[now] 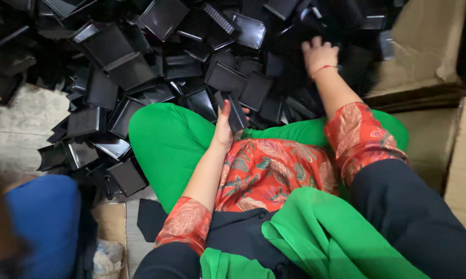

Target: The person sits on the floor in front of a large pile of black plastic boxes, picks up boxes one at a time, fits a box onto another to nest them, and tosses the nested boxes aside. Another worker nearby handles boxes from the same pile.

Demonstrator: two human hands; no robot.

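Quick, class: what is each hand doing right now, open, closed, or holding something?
Left hand: closed on a small black plastic tray, held above the lap.
Right hand: reaching into the pile of black trays; whether it grips one cannot be told.

we hold our left hand (224,126) low near our lap, fingers curled in a grip, forearm bare. we stretch our right hand (320,54) far forward, palm down, fingers spread, wrist straight.

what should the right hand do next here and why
Probably close on one black tray and draw it back toward the lap: the right hand is stretched into the pile of black trays, while the left hand holds a black piece upright by the knee.
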